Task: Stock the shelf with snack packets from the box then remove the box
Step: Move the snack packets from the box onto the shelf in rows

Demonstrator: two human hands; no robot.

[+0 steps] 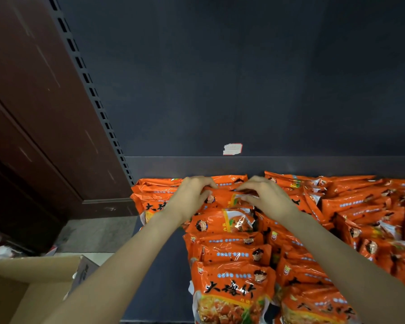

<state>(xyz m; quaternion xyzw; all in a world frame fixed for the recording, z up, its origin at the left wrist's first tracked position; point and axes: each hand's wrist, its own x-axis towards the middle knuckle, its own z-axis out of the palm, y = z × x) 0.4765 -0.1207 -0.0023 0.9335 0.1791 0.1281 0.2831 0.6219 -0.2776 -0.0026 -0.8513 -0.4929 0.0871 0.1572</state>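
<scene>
At back of shelf (pixel 164 272), orange snack packet (pixel 222 198) pinched at top edge by left hand (pixel 192 197) and right hand (pixel 267 199), both grips curled. Judged light, crinkly, slippery; hold by sealed edges. Box (pixel 31 288) lower left.

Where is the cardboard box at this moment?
In the head view, the cardboard box sits open at the lower left, under the left forearm and left of the orange snack packets on the shelf.

Head view, looking forward and down — close over shelf (pixel 164 265), arms reaching in
</scene>
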